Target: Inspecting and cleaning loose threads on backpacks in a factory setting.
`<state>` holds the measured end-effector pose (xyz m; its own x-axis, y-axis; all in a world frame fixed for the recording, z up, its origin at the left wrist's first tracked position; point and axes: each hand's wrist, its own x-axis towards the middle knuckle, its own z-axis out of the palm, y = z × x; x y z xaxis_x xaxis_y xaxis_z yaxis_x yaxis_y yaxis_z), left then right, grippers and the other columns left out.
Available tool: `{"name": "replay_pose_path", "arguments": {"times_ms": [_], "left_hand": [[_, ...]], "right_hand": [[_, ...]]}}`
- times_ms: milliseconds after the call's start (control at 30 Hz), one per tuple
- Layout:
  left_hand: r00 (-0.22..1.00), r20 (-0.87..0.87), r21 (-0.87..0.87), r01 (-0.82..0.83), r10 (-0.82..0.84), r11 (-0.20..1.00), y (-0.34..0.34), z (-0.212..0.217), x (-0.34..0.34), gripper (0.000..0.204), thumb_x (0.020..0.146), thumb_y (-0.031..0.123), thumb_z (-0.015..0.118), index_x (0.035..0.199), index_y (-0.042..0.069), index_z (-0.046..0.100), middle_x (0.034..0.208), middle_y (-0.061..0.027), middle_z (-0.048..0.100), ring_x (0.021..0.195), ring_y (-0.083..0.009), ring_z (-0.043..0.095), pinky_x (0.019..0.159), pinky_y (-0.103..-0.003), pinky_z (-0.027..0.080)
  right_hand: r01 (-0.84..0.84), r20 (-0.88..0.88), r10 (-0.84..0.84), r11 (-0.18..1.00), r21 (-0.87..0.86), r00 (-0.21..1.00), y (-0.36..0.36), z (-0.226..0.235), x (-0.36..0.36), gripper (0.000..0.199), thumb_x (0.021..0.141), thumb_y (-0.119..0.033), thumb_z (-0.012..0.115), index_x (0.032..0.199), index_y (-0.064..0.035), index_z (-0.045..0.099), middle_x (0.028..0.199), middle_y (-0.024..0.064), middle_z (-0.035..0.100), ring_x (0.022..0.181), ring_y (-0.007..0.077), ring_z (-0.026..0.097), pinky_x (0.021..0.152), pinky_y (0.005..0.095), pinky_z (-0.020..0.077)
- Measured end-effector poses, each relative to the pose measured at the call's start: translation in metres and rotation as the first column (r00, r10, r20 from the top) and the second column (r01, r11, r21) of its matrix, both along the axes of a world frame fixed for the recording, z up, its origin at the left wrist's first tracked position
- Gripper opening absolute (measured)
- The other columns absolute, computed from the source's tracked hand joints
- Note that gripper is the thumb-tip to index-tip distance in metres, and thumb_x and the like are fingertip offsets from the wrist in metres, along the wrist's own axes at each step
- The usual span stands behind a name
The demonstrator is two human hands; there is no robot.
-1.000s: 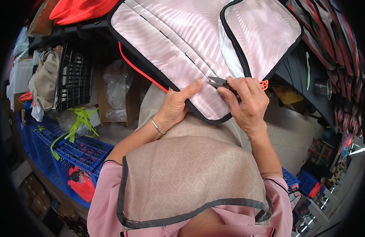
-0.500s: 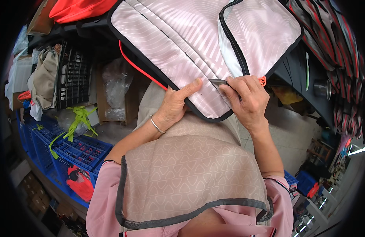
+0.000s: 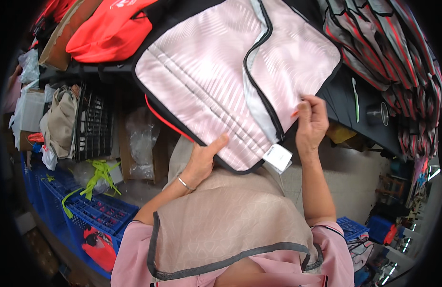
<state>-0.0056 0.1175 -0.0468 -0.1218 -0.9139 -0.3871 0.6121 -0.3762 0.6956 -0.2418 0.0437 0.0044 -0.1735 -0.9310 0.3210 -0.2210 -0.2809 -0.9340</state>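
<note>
A pale pink patterned fabric bag panel with black edging lies tilted before me, its lower corner over my lap. My left hand is closed on its lower left edge, thumb on top. A black zipper curves down the panel beside a grey-white strip. White label tags stick out at the lower edge. My right hand is raised by the right side, fingers pinched and a little blurred. A small orange piece shows at its fingertips, seemingly part of thread snips; their blades cannot be made out.
An orange-red bag lies on the dark table at the far left. Grey-and-red bags pile up at right, near a toothbrush and a metal cup. Black and blue crates stand left.
My right hand has drawn away from the seam, where a dark pointed tool showed, to the panel's right side. The panel sits lower in view, and the white label tags have come into sight.
</note>
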Motion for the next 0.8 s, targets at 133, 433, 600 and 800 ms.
{"name": "replay_pose_path", "arguments": {"times_ms": [133, 433, 600, 800], "left_hand": [[0.973, 0.201, -0.057, 0.129, -0.115, 0.99, 0.012, 0.006, 0.015, 0.07, 0.086, 0.019, 0.075, 0.141, -0.004, 0.037, 0.134, -0.0127, 0.05, 0.123, -0.0208, 0.049, 0.105, -0.033, 0.039], [0.277, 0.898, 0.075, 0.67, -0.343, 0.739, -0.002, 0.097, 0.083, 0.025, 0.083, 0.02, 0.075, 0.07, -0.001, 0.07, 0.055, -0.0056, 0.061, 0.052, -0.0097, 0.057, 0.052, -0.028, 0.046], [0.016, 0.741, -0.524, 0.639, 0.672, 0.563, -0.061, 0.105, 0.076, 0.035, 0.085, 0.023, 0.073, 0.114, 0.005, 0.067, 0.109, -0.0167, 0.068, 0.105, -0.0267, 0.064, 0.09, -0.043, 0.049], [-0.352, 0.803, -0.201, 0.601, 0.482, 0.773, -0.089, 0.037, 0.068, 0.071, 0.092, 0.046, 0.056, 0.145, 0.002, 0.04, 0.152, -0.025, 0.034, 0.142, -0.04, 0.031, 0.111, -0.066, 0.02]], "right_hand": [[0.319, 0.073, -0.315, 0.946, -0.058, 0.946, -0.037, -0.012, -0.025, 0.041, 0.091, -0.021, 0.073, 0.118, 0.0023, 0.052, 0.1, 0.003, 0.055, 0.086, 0.0092, 0.052, 0.078, 0.0229, 0.0455], [0.411, 0.127, -0.42, 0.907, 0.089, 0.899, -0.062, -0.023, -0.025, 0.056, 0.081, -0.019, 0.081, 0.121, 0.0081, 0.051, 0.106, 0.008, 0.058, 0.096, 0.0162, 0.055, 0.09, 0.028, 0.0439], [0.418, 0.084, -0.417, 0.909, 0.008, 0.905, -0.072, -0.018, -0.022, 0.041, 0.082, -0.012, 0.077, 0.112, 0.008, 0.056, 0.097, 0.0056, 0.061, 0.087, 0.0133, 0.056, 0.081, 0.0259, 0.0468], [0.473, 0.029, -0.472, 0.881, -0.001, 0.881, -0.084, -0.027, -0.033, 0.042, 0.085, -0.012, 0.074, 0.117, 0.0086, 0.056, 0.102, 0.0077, 0.061, 0.091, 0.0154, 0.056, 0.086, 0.0284, 0.0463]]}}
